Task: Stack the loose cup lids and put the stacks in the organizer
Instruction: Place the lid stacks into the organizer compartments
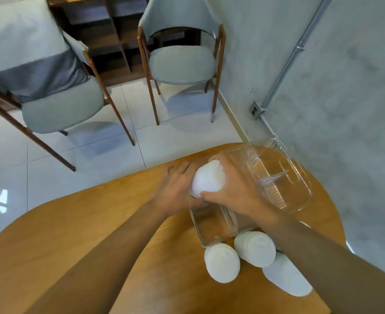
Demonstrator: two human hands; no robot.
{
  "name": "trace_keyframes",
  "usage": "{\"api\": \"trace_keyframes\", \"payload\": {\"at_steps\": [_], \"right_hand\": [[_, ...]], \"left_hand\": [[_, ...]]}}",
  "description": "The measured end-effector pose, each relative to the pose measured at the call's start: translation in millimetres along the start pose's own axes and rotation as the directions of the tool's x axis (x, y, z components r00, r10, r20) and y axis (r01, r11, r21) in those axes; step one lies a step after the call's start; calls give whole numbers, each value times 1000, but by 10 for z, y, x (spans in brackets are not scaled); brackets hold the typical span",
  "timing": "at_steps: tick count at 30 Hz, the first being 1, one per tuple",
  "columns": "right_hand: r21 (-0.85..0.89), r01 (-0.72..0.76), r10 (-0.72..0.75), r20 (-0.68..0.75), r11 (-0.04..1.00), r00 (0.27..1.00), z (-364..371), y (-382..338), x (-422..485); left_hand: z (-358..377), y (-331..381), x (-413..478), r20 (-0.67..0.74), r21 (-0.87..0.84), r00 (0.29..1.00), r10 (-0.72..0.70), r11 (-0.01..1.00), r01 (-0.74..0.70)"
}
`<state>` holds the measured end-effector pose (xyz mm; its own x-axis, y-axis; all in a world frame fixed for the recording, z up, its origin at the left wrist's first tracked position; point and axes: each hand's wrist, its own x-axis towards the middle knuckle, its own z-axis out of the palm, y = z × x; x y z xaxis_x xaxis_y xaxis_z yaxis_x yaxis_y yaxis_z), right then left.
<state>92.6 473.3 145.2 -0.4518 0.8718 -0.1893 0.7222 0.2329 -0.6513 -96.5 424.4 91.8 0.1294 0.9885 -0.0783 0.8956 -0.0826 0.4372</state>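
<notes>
Both hands on it now: the left hand (175, 189) cups one side of the held stack (207, 177) of white lids. The right hand (234, 189) wraps the other side, fingers (216, 158) curled over its far end and thumb pinching underneath. The stack hangs tilted just above the clear organizer (297, 191), over its middle. 3 more stacks (255, 248) lie on the wooden surface (85, 234) at the organizer's near end, touching it or nearly. The risk from here — the lids look only loosely nested, so a slack squeeze could let them fan apart. A tilted entry could also catch a divider and shove the light organizer.
</notes>
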Motion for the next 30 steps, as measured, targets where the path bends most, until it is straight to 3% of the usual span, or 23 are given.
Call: {"api": "trace_keyframes", "payload": {"at_steps": [5, 9, 12, 15, 17, 21, 30], "right_hand": [[-134, -46, 47, 3, 990, 999, 203, 24, 101], [-138, -90, 96, 34, 986, 995, 342, 83, 218], [-192, -97, 110, 55, 977, 992, 441, 99, 301], [-278, -91, 119, 86, 956, 989, 567, 59, 378], [-309, -92, 127, 96, 947, 987, 653, 43, 417], [-377, -111, 166, 116, 919, 979, 803, 54, 460], [-263, -164, 199, 110, 951, 974, 864, 58, 426]], "left_hand": [[33, -143, 100, 105, 69, 994, -21, 998, 13], [29, -222, 177, 151, 98, 989, -1, 995, -13], [-41, -286, 177, 180, 22, 983, 36, 999, -41], [-155, -337, 97, 140, -189, 988, 70, 981, -43], [-212, -369, 51, 87, -279, 996, 18, 960, 6], [-295, -447, -21, -34, -279, 999, -15, 960, 5], [-418, -536, -219, -32, -275, 998, 46, 960, -53]]}}
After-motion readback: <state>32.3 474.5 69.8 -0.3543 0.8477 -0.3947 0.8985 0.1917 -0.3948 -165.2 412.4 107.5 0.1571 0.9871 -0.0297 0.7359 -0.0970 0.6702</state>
